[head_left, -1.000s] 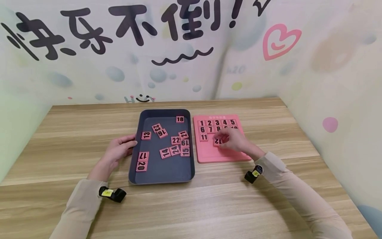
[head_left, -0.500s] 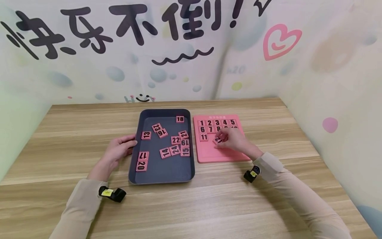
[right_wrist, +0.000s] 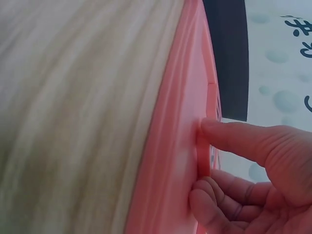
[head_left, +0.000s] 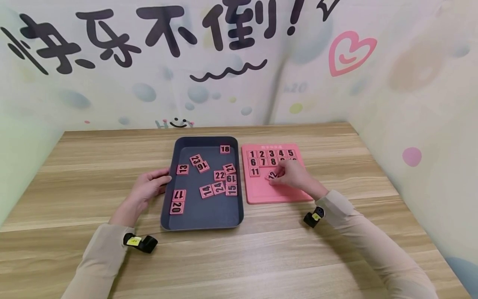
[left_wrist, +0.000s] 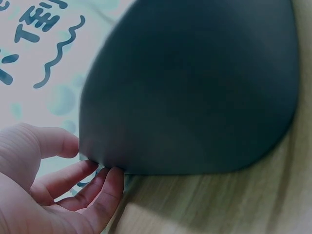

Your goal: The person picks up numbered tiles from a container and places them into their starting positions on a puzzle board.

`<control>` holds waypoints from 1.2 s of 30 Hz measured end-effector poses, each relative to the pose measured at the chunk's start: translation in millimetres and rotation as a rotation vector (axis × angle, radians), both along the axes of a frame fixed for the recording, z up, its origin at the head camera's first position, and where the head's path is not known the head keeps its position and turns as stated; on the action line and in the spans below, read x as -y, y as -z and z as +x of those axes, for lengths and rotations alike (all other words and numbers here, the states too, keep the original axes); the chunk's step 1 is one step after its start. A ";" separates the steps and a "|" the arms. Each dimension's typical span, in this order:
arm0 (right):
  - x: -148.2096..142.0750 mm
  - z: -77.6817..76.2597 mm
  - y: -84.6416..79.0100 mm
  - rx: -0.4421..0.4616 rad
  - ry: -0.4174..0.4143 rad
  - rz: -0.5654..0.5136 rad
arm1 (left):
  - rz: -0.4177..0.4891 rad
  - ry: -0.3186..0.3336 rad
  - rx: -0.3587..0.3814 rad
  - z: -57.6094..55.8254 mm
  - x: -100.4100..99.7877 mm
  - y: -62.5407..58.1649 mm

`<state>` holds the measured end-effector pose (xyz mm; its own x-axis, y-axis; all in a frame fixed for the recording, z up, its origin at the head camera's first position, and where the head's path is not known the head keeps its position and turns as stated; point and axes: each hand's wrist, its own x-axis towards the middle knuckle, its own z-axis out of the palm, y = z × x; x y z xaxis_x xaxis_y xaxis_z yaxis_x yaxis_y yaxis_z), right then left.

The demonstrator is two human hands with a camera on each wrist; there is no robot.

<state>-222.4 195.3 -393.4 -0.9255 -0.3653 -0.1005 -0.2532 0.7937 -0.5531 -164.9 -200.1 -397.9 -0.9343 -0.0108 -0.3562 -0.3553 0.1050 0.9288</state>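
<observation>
In the head view, my right hand pinches a pink number tile marked 12 by its edges, thumb and fingers at its sides. The tile is turned at an angle over the pink puzzle board, close to tile 11. In the right wrist view the tile is seen edge-on at the board's surface. My left hand holds the left side of the dark tray; in the left wrist view the thumb is at its edge and the fingertips touch its outer wall. My right hand partly covers tiles 9 and 10.
Several loose number tiles lie in the tray at mixed angles, among them tile 22 and tile 20. Rows of tiles fill the board's far part. Tray and board sit side by side on a wooden table, before a printed wall.
Between my right fingers, tile 12 has turned from upside down, through a slant, to nearly upright but still tilted. The left hand and tray stay put.
</observation>
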 end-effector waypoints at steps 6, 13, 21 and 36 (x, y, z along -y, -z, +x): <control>5.4 -1.1 -0.7 0.012 0.052 0.040 | -0.001 -0.004 0.007 0.4 0.5 -0.4; 5.8 -3.3 -5.7 0.058 0.010 0.081 | -0.005 0.004 0.002 0.6 1.2 -0.9; 11.6 -5.8 -2.1 0.061 0.045 0.043 | -0.005 0.000 0.003 0.2 1.1 0.1; 15.5 -13.3 -1.2 0.173 0.073 -0.008 | -0.018 -0.002 -0.003 0.3 1.1 0.4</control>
<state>-235.7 179.8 -392.2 -0.9188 -0.2989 -0.2580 -0.0953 0.8020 -0.5896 -164.6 -201.2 -398.3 -0.9352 -0.0188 -0.3535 -0.3531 0.1213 0.9277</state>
